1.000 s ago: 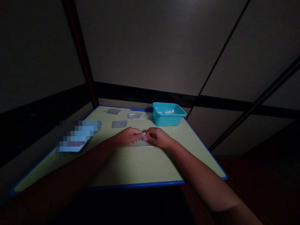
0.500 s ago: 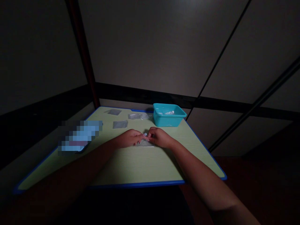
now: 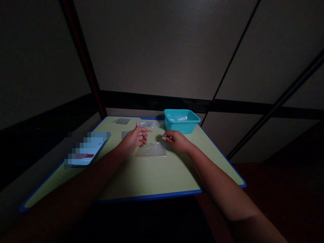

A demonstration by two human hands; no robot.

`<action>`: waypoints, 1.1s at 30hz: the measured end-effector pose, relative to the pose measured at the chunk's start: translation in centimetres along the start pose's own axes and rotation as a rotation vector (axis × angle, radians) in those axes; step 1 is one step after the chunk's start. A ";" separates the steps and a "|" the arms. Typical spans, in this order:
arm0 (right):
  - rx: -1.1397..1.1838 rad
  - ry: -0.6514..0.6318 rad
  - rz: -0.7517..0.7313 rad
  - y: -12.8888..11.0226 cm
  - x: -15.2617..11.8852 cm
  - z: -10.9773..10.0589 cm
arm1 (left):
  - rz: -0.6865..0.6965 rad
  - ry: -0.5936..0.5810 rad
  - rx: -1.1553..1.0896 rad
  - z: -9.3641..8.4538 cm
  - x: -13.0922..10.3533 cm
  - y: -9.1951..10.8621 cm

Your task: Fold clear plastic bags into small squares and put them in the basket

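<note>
A clear, flat plastic bag (image 3: 153, 150) lies on the table in front of me, between and just below my hands. My left hand (image 3: 134, 139) is raised over its left side, with thumb and index finger stretched apart and the other fingers loosely curled; I see nothing in it. At the bag's upper right, my right hand (image 3: 177, 141) is closed in a pinch. A small whitish spot shows at those fingertips, too small to name.
A turquoise plastic basket (image 3: 181, 127) with whitish contents stands at the back right. Clear bags (image 3: 149, 124) and grey flat packets (image 3: 123, 121) lie toward the back. A partly blurred tablet-like screen (image 3: 95, 147) rests on the left. Blue edging (image 3: 152, 196) borders the table.
My hands, together over the bag before, have parted. The left moved up and left and its fingers opened; the right rose slightly, still pinched. More of the bag shows now.
</note>
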State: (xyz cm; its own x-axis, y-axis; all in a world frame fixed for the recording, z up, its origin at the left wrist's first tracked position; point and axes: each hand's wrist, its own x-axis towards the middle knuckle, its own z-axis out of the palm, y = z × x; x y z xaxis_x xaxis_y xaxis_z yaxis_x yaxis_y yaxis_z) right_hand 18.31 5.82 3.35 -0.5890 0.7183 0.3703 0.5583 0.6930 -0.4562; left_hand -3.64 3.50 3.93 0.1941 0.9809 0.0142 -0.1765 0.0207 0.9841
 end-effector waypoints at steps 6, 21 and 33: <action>0.032 -0.133 -0.027 -0.1 -0.5 0.7 | -0.159 -0.065 -0.112 0.3 -0.2 0.0; 0.013 -0.383 0.056 -1.2 -1.0 0.2 | -0.078 0.076 -0.238 -0.6 0.3 0.3; 0.945 0.042 0.556 0.0 -0.2 -2.2 | -0.251 -0.098 -0.307 -0.9 0.2 0.1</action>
State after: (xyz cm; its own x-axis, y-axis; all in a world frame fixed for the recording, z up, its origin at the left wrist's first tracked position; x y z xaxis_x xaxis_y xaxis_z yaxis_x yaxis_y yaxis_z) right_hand 19.66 5.80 5.06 -0.3635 0.9297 -0.0598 0.0558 -0.0423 -0.9975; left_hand -4.50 3.84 3.83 0.3566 0.9151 -0.1882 -0.3889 0.3285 0.8607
